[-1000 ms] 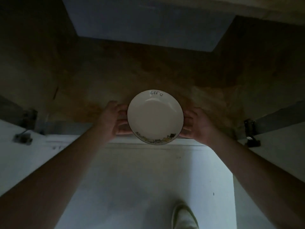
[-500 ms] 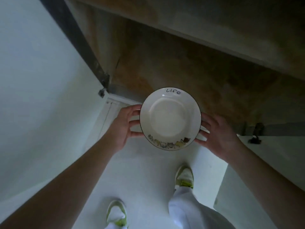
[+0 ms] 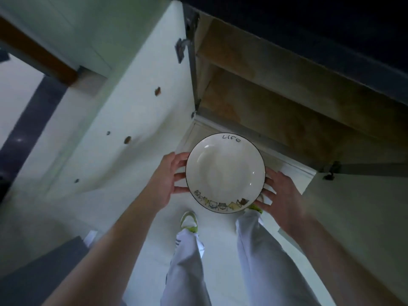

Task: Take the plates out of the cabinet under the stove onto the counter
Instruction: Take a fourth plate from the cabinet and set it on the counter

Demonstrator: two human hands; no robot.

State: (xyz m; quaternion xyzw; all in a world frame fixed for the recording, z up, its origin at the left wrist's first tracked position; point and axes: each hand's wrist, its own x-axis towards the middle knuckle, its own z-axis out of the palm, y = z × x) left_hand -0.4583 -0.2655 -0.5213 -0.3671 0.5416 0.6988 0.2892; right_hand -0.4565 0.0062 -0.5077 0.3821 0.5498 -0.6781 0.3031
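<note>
A white plate [image 3: 225, 171] with a thin dark rim, the word "life" at its far edge and small cartoon figures at its near edge, hangs level in the air in front of the open cabinet [image 3: 287, 111]. My left hand [image 3: 170, 184] grips its left rim with fingers underneath. My right hand [image 3: 278, 195] holds its right rim the same way. The cabinet's brown shelves show no other plates in the part I can see.
The left cabinet door [image 3: 123, 120] stands open beside my left arm. The right door [image 3: 364, 206] is open on the right. A dark counter edge [image 3: 331, 29] overhangs at the top. My legs and shoes [image 3: 189, 219] stand on the white floor below the plate.
The plate has come out of the dark cabinet and risen toward me, held by both hands. The view has pulled back and up, so the doors, floor and my legs show.
</note>
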